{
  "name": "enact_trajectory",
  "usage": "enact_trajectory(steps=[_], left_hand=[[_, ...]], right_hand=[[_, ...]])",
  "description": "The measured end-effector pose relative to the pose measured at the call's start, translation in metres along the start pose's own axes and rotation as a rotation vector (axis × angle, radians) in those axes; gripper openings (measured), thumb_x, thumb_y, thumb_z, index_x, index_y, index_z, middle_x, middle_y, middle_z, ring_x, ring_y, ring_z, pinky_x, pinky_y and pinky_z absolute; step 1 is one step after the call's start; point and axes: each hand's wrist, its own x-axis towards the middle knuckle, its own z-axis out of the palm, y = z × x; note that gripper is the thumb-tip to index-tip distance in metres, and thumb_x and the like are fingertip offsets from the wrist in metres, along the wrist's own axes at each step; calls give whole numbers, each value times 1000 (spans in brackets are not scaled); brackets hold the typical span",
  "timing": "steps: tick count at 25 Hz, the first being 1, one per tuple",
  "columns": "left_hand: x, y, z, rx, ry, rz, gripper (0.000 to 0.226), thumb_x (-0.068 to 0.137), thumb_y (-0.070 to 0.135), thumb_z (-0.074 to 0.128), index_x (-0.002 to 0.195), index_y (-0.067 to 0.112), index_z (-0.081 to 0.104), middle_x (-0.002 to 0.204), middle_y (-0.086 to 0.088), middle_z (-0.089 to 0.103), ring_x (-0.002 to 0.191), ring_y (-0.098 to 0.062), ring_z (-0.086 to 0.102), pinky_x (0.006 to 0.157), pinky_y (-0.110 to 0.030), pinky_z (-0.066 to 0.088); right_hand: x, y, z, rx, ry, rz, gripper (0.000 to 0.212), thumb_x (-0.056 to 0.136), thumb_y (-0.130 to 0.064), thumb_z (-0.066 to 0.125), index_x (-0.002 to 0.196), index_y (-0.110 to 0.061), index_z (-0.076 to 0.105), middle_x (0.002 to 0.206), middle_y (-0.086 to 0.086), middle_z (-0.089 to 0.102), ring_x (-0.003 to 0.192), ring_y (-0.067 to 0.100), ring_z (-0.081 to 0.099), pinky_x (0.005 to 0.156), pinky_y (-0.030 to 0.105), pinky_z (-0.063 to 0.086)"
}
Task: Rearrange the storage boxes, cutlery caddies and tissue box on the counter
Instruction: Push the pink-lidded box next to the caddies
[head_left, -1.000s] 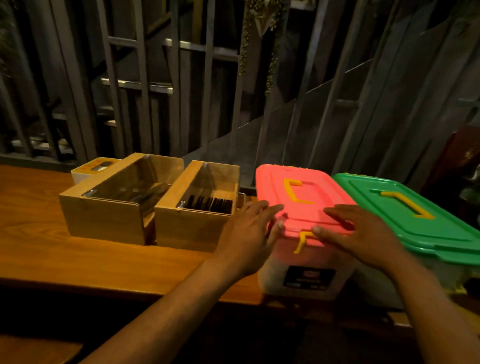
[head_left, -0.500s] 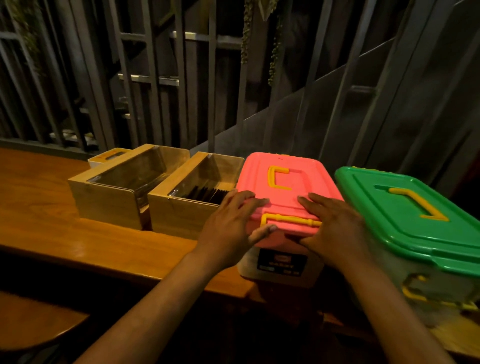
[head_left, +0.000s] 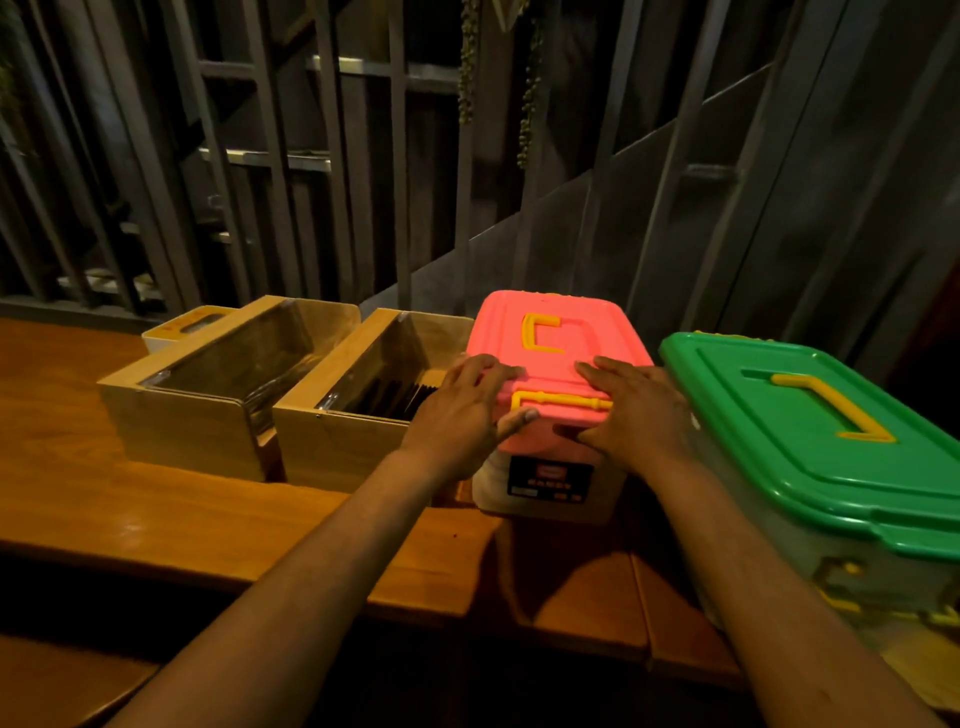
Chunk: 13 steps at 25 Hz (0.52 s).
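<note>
I am in the middle of shifting the pink-lidded storage box (head_left: 556, 364), which stands on the wooden surface (head_left: 156, 514) between the right cutlery caddy (head_left: 358, 415) and the green-lidded storage box (head_left: 810, 441). My left hand (head_left: 462, 410) lies spread on the near left corner of its lid, thumb hooked under the lid's edge; my right hand (head_left: 639, 410) lies flat on the near right corner, fingers reaching toward the yellow latch (head_left: 561, 401). Both hands are open and pressing, not clenched round anything.

Next, I judge, I must push or slide the box to its spot without knocking the caddy that sits just beside it, keeping pressure even so it does not twist.

Compared with a second ago, the pink box now sits farther from me and squarer to the caddy, a gap has opened to the green box, and my hands have come closer together.
</note>
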Motion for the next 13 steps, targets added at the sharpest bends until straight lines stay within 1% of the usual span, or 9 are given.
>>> enact_trajectory(steps=[2,6,10,13], left_hand=[[10,-5,4,-9,8,11,63,88,70,34,140,34,37,144,1,36,137,-19,28,92,-44,48],[24,-10,9,-9,19,22,65,87,70,33,140,32,38,143,0,38,137,-21,29,97,-43,45],[28,-12,12,5,29,21,63,88,68,34,140,32,36,144,0,37,137,-21,28,94,-41,45],[33,-13,12,12,15,19,63,88,68,35,141,33,36,145,-1,36,138,-21,27,92,-43,47]], right_hand=[[10,1,2,-11,-16,-1,92,59,-77,63,141,-44,39,150,-10,43,126,27,43,103,47,40],[20,-1,-1,-11,-31,28,89,65,-70,68,143,-44,36,151,-11,40,128,28,39,106,47,37],[22,-2,-1,-7,-35,39,88,66,-69,69,143,-44,35,152,-11,39,128,29,37,105,49,38],[25,-3,-2,-25,-57,54,89,67,-70,67,144,-44,33,153,-11,38,130,28,36,106,50,37]])
